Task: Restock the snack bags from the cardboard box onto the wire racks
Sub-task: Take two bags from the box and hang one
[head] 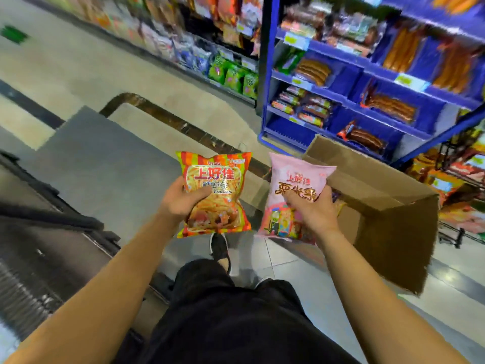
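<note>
My left hand (pixel 181 199) grips a red and yellow striped prawn cracker bag (pixel 217 177) by its left side, held upright in front of me. My right hand (pixel 312 208) grips a pink snack bag (pixel 296 177), thumb across its front. Just right of the pink bag an open cardboard box (pixel 388 206) stands on the floor with its flaps up; its contents are mostly hidden. At the far right edge a wire rack (pixel 462 185) holds orange and red snack bags.
A blue shelf unit (pixel 341 101) with packaged sausages stands behind the box. A long shelf of snack packs (pixel 189 46) runs along the aisle at the top. A dark mat (pixel 86 153) and a dark escalator-like ramp (pixel 29 258) lie on the left. My shoe (pixel 219 245) is below the bags.
</note>
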